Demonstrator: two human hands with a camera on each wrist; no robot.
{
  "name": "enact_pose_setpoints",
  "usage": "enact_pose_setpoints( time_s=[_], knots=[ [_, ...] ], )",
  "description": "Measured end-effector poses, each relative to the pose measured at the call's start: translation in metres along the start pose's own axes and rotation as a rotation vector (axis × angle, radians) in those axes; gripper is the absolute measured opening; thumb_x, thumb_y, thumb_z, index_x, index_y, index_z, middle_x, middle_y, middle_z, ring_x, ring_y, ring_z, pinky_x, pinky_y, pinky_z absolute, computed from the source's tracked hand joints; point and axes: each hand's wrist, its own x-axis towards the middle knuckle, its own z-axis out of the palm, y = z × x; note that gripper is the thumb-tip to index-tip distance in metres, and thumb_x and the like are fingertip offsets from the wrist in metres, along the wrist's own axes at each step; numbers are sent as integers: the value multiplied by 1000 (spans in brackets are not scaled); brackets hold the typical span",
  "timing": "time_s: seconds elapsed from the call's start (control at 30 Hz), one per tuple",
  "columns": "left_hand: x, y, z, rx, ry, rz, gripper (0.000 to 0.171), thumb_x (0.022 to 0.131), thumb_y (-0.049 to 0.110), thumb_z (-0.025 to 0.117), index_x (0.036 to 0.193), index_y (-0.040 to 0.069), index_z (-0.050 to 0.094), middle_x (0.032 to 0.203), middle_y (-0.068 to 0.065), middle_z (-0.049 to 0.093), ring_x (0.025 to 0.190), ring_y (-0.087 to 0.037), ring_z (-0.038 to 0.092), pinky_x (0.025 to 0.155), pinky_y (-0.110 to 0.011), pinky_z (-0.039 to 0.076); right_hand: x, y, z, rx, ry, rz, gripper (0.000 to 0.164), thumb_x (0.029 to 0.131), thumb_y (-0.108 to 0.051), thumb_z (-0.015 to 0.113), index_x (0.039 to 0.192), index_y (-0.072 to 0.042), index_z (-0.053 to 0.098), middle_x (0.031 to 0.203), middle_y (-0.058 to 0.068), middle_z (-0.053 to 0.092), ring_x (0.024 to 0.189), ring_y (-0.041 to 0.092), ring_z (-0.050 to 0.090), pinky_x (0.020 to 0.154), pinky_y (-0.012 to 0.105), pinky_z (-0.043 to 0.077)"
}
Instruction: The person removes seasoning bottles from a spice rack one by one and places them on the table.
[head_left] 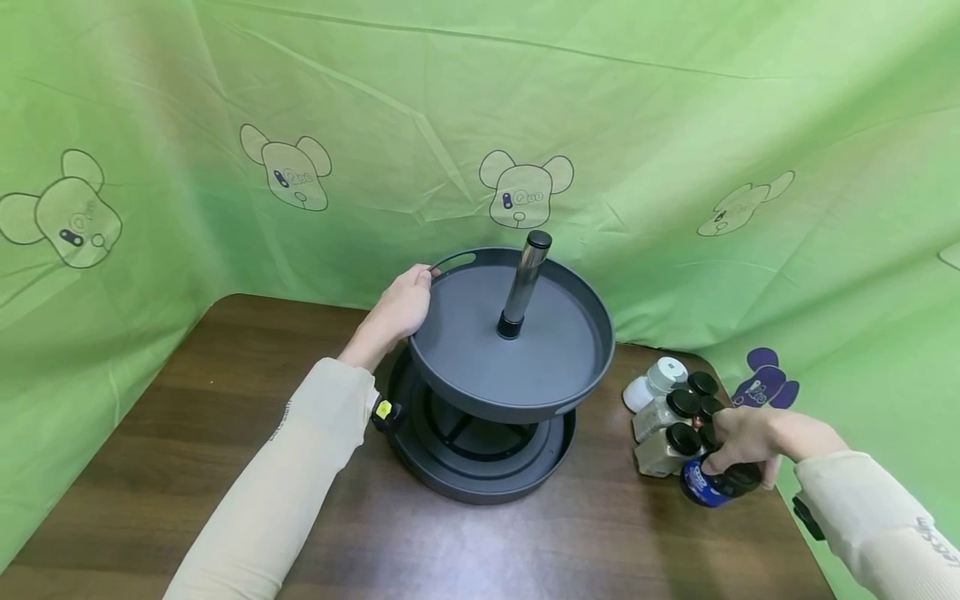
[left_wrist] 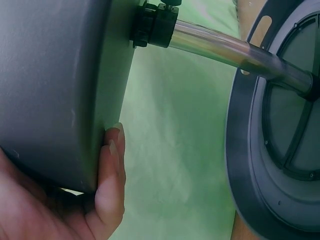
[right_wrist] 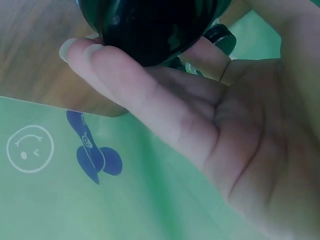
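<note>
A dark grey two-tier round tray stand is on the table. My left hand (head_left: 401, 304) grips the left rim of its upper tray (head_left: 480, 354) by the handle slot. In the left wrist view, fingers (left_wrist: 111, 185) curl under that tray. The upper tray is tilted above the lower tray (head_left: 480, 493), and a metal post (head_left: 527, 279) rises from its middle. At the right, my right hand (head_left: 761, 437) holds a dark jar (head_left: 705, 485) with a blue label. In the right wrist view, fingers wrap around the jar's glossy black round end (right_wrist: 150, 30).
Beside the right hand stand several seasoning jars: a white-capped one (head_left: 654, 383) and clear black-lidded ones (head_left: 660, 452). They sit near the right edge of the brown wooden table (head_left: 247, 467). A green printed cloth (head_left: 405, 150) hangs behind and around the table.
</note>
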Motion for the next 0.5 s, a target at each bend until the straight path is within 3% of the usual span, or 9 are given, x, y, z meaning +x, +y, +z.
enact_pose_setpoints(
  time_s=[0.33,0.5],
  knots=[
    [0,-1,1,0,5,0,44,102,33,16,137,21,39,146,-3,35,130,-25,35,103,-43,34,3,-1,8,3,-35,-8,35,80,-28,69,86,2,52,83,14,57,57,28,64,51,35,54],
    [0,0,0,5,4,1,44,102,33,16,137,21,39,147,-4,34,131,-25,35,103,-44,34,5,-3,9,-9,-36,-7,36,80,-29,70,84,2,52,82,14,58,54,29,64,50,35,54]
  ],
)
